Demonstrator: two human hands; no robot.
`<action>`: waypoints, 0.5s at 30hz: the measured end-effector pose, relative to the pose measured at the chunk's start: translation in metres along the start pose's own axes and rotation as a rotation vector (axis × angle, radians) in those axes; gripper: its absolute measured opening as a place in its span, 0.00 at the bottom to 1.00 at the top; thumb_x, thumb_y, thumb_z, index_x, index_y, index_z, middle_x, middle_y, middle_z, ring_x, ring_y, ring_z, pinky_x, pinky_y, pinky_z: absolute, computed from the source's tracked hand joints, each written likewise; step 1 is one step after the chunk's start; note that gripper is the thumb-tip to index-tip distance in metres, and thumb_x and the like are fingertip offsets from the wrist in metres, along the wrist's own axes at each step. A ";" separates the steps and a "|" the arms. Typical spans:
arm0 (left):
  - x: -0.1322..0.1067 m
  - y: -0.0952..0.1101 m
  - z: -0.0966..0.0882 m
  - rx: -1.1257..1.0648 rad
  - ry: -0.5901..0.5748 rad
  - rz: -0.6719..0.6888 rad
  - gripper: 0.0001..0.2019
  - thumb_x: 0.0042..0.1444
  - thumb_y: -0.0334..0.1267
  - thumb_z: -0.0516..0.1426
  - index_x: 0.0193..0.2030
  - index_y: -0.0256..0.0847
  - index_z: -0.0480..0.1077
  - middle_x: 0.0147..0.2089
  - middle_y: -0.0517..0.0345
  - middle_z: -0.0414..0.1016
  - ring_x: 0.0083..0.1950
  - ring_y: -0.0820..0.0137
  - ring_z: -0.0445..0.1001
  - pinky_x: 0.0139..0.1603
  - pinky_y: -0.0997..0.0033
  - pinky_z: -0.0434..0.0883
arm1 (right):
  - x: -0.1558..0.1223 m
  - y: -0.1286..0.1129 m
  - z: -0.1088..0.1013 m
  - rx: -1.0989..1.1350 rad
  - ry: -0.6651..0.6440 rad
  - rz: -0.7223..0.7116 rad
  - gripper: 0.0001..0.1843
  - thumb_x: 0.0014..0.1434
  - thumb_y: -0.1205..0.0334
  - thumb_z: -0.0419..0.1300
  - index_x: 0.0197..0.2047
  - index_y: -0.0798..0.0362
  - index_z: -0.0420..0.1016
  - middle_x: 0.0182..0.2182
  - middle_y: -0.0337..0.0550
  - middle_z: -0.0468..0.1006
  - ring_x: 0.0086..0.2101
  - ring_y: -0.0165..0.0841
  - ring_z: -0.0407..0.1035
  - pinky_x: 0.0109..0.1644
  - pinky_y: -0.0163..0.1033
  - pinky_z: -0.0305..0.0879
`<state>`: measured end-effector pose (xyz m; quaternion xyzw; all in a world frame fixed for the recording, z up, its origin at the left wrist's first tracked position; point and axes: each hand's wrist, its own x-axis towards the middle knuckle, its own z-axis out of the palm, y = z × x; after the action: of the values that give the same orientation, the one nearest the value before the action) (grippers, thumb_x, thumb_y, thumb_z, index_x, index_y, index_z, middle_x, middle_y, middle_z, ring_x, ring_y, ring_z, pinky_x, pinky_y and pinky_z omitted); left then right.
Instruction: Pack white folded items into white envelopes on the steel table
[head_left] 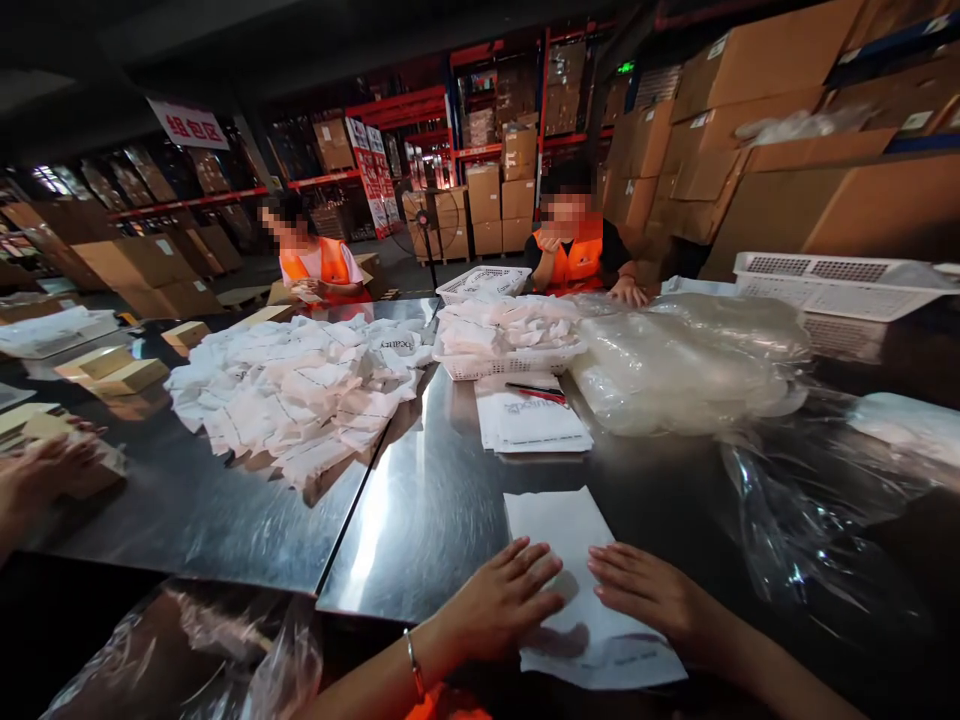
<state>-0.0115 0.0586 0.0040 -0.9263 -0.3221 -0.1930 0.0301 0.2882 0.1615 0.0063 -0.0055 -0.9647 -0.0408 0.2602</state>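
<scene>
Warehouse packing area: red storage racks point(420, 105) stacked with cardboard boxes point(757, 60), steel worktable point(427, 500), workers in orange vests point(577, 262).

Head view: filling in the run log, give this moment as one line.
left hand: flat on white sheet | right hand: flat on white sheet | surface: steel table | nearby: paper stack, red pen

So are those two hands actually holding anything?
No grip on anything. The left hand and right hand lie flat, fingers spread, pressing on the near part of a white sheet that lies on the metal table.
</scene>
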 end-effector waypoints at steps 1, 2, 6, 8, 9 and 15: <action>0.002 0.001 0.000 0.018 0.007 -0.020 0.23 0.66 0.42 0.54 0.66 0.41 0.62 0.71 0.46 0.60 0.75 0.56 0.51 0.74 0.49 0.53 | 0.000 0.001 0.002 -0.003 -0.008 0.019 0.19 0.68 0.66 0.53 0.60 0.53 0.71 0.58 0.51 0.73 0.64 0.38 0.58 0.67 0.48 0.61; 0.005 0.000 0.000 0.024 0.011 -0.035 0.24 0.65 0.43 0.54 0.66 0.42 0.62 0.72 0.45 0.58 0.74 0.54 0.51 0.73 0.47 0.53 | 0.000 0.002 0.004 -0.003 -0.022 0.038 0.21 0.68 0.66 0.53 0.63 0.52 0.68 0.60 0.51 0.72 0.65 0.38 0.57 0.67 0.49 0.61; 0.016 -0.006 -0.005 -0.007 -0.040 -0.047 0.28 0.64 0.45 0.55 0.68 0.40 0.60 0.66 0.43 0.67 0.66 0.56 0.65 0.71 0.49 0.58 | 0.000 0.008 0.007 0.049 -0.140 0.058 0.29 0.65 0.69 0.50 0.69 0.57 0.59 0.62 0.55 0.69 0.64 0.38 0.60 0.66 0.49 0.63; 0.019 -0.010 -0.006 -0.013 -0.053 -0.019 0.24 0.66 0.42 0.54 0.66 0.38 0.62 0.60 0.45 0.73 0.61 0.61 0.70 0.69 0.56 0.61 | -0.001 0.010 0.008 0.070 -0.181 0.050 0.29 0.62 0.71 0.50 0.66 0.57 0.65 0.60 0.55 0.72 0.62 0.37 0.63 0.65 0.47 0.64; 0.020 -0.012 -0.006 -0.010 -0.048 0.001 0.22 0.67 0.41 0.53 0.65 0.37 0.64 0.59 0.46 0.74 0.60 0.62 0.71 0.69 0.57 0.61 | -0.001 0.010 0.008 0.080 -0.188 0.051 0.28 0.61 0.73 0.50 0.64 0.56 0.68 0.59 0.54 0.73 0.62 0.37 0.64 0.65 0.47 0.64; 0.016 -0.015 -0.005 0.027 -0.031 0.054 0.17 0.70 0.41 0.50 0.60 0.40 0.70 0.61 0.49 0.74 0.63 0.62 0.70 0.70 0.59 0.60 | -0.012 0.009 0.006 0.284 -0.175 0.095 0.29 0.62 0.68 0.54 0.67 0.52 0.65 0.62 0.55 0.68 0.63 0.40 0.59 0.66 0.49 0.61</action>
<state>-0.0109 0.0792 0.0138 -0.9371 -0.3001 -0.1732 0.0427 0.2960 0.1713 -0.0040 -0.0177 -0.9783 0.1090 0.1752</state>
